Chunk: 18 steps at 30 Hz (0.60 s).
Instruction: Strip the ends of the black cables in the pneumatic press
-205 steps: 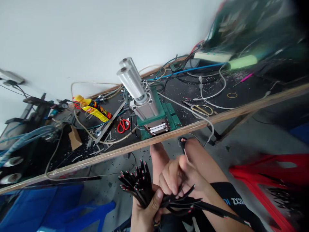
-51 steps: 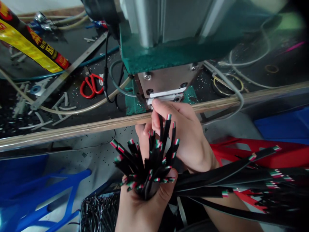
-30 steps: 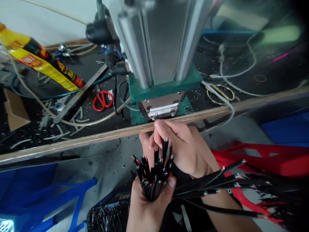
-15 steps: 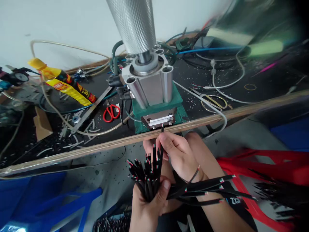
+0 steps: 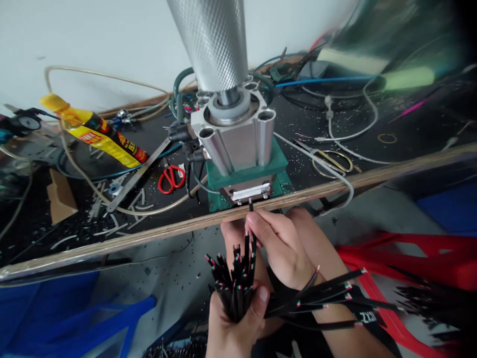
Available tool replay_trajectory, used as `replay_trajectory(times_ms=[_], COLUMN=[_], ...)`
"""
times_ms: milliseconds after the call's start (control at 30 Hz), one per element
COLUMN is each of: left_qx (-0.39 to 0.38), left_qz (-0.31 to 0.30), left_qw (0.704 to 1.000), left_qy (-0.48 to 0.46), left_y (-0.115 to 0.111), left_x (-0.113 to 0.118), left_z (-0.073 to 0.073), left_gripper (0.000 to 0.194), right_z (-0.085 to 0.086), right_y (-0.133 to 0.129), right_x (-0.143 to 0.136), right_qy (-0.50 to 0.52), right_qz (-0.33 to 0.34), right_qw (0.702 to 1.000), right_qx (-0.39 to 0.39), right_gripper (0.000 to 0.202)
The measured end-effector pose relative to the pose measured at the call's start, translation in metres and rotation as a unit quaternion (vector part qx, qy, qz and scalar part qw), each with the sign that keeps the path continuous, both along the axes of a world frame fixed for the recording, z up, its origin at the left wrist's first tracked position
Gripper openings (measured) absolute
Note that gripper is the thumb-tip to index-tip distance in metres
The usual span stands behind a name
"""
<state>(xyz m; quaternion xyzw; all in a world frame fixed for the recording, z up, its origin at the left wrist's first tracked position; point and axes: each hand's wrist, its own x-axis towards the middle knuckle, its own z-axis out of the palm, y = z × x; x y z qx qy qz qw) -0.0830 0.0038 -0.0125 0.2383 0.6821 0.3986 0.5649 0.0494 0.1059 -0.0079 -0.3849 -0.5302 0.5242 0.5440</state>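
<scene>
My left hand (image 5: pixel 238 318) is closed round a thick bundle of black cables (image 5: pixel 234 278), their cut ends showing small red, green and white wire cores. Between the thumb and fingers of my right hand (image 5: pixel 279 243) is a single black cable (image 5: pixel 251 205), its tip just in front of the pneumatic press (image 5: pixel 238 144). The press stands on a green base at the bench edge, with a white strip (image 5: pixel 251 192) across its front slot. More cables (image 5: pixel 316 298) stick out to the right, across my right forearm.
The wooden bench edge (image 5: pixel 164 229) runs beneath the press. On the bench lie red-handled scissors (image 5: pixel 171 179), a metal ruler (image 5: pixel 139 174), a yellow bottle (image 5: pixel 97 132) and gold-handled scissors (image 5: pixel 331 163). Blue (image 5: pixel 126 318) and red stools (image 5: pixel 402 248) stand below. More black cables (image 5: pixel 436 298) lie at right.
My right hand has drawn slightly back from the press with the cable, whose tip now sits lower. The left hand and its bundle have shifted a little right and down. The view has moved slightly.
</scene>
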Motion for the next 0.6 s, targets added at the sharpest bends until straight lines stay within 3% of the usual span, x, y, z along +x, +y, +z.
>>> replay_trajectory(times_ms=[133,367,600], left_qx=[0.021,0.005,0.03], left_qz=[-0.052,0.009,0.021], left_qw=[0.998,0.997,0.998], left_qy=[-0.013,-0.071,-0.051], left_y=[0.008,0.008,0.007], left_x=[-0.002,-0.003,-0.001], left_z=[0.003,-0.001,0.008], left_gripper=[0.069,0.06,0.035], right_z=[0.001,0.007,0.027], right_y=[0.01,0.016,0.016], right_x=[-0.006,-0.008,-0.007], right_qy=[-0.014,0.003,0.018], right_qz=[-0.016,-0.008,0.0], right_qw=[0.998,0.994,0.984], right_qx=[-0.054,-0.11,-0.176], right_gripper=[0.049,0.054,0.051])
